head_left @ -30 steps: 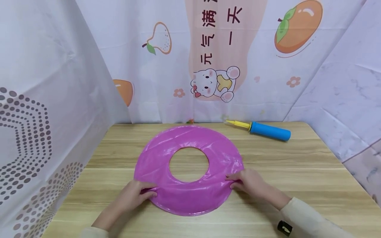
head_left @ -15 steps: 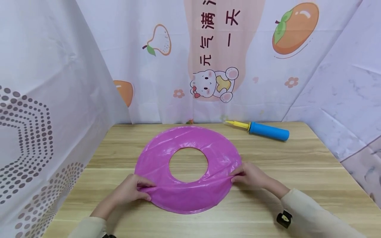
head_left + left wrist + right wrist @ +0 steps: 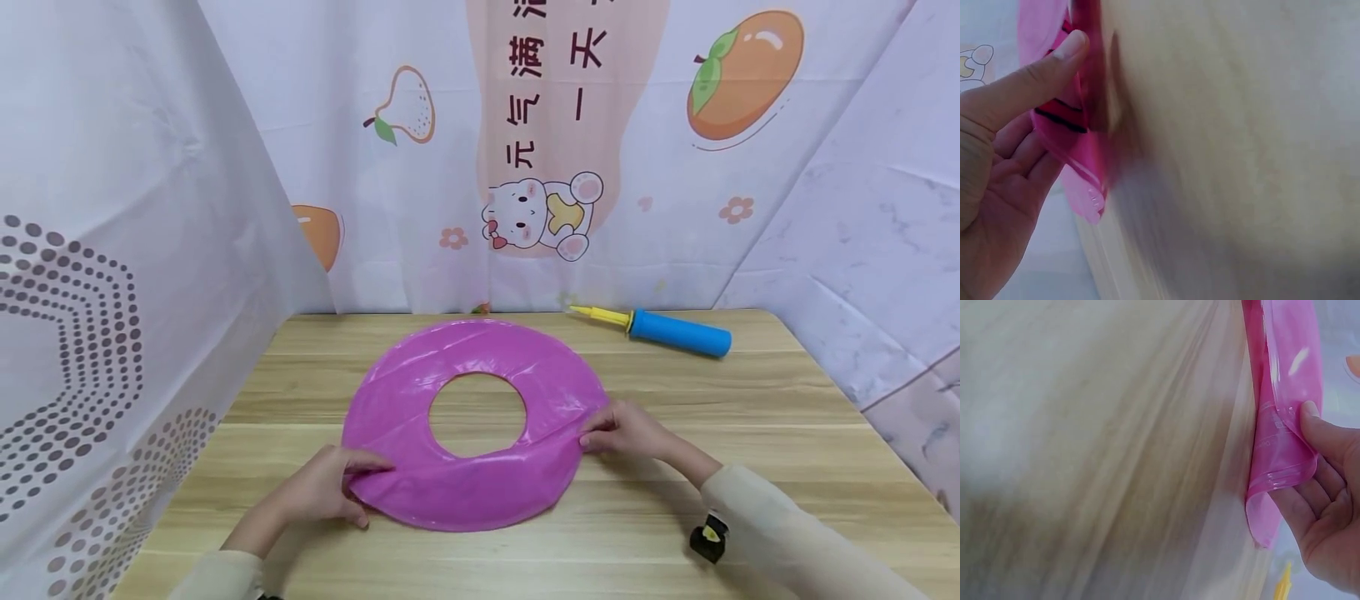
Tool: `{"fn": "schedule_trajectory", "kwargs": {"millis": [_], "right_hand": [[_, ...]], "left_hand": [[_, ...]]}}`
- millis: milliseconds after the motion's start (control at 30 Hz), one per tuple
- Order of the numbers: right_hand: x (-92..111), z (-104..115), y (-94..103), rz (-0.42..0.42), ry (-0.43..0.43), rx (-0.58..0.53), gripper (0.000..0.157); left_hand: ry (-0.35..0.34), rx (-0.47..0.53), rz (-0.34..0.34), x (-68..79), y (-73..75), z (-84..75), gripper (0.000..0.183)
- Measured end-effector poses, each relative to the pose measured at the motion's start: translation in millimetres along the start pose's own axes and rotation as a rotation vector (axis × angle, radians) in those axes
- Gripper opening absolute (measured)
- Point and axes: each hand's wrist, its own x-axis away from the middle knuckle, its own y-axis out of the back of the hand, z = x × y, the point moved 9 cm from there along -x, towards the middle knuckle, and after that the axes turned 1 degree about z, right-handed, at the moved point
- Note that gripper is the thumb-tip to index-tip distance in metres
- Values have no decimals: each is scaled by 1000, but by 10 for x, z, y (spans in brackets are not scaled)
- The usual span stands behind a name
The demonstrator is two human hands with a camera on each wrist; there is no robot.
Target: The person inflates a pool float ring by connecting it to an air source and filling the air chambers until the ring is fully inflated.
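Note:
A flat, deflated pink swim ring [image 3: 397,400] lies on the wooden table, its round hole in the middle. Its near part is lifted and creased between the two hands. My left hand [image 3: 322,492] holds the ring's left near edge, fingers on top and thumb below. In the left wrist view, that thumb [image 3: 1035,81] overlaps an underside with black and red marks. At the right edge, my right hand [image 3: 630,429] pinches the vinyl. A folded-over flap with faint white print [image 3: 1279,431] shows by the right thumb in the right wrist view.
A blue hand pump [image 3: 678,332] with a yellow nozzle lies at the back right of the wooden table [image 3: 712,408]. Printed white curtains [image 3: 360,208] hang behind and to both sides. A small black device [image 3: 708,537] is by the right sleeve.
The ring's near edge has been raised slightly and drawn away from the table's front. The right hand has moved a little up the ring's side; the left thumb has slid outward.

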Motion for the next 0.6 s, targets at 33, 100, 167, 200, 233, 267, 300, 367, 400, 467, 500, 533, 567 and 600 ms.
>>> {"fn": "schedule_trajectory", "kwargs": {"millis": [33,100,167,200,233,267,300,367,400,467,500,533,567,600], "right_hand": [[-5,-17,3,5,-11,-17,11],[-13,-52,8,13,-36,-47,13],[-22,-83,7,19,-56,-63,15],[-24,-99,8,21,-68,-67,15],[-25,-119,10,21,-84,-72,16],[-24,-140,12,20,-101,-82,17],[-24,-158,11,21,-116,-96,18],[-19,-203,8,23,-159,-138,20],[-13,-235,3,24,-187,-164,21],[-5,-274,-9,28,-220,-211,23],[-1,-291,-18,33,-234,-228,24],[4,-300,-23,37,-241,-240,25],[9,-309,-27,41,-246,-242,25],[13,-312,-31,46,-246,-244,26]], "left_hand": [[-4,-1,-10,5,1,0,65],[-17,2,-40,12,8,-9,58],[-49,24,-75,17,25,-40,49],[-64,30,-97,18,37,-58,44],[-73,43,-116,20,51,-71,41],[-71,55,-137,20,64,-79,38],[-72,65,-159,21,79,-89,35],[-53,81,-202,22,112,-89,31],[-44,80,-226,22,133,-89,30],[-19,93,-258,17,161,-75,26],[-12,90,-268,13,170,-68,25],[-1,89,-275,8,176,-58,23],[1,96,-280,1,177,-47,22],[1,98,-287,-4,178,-38,20]]}}
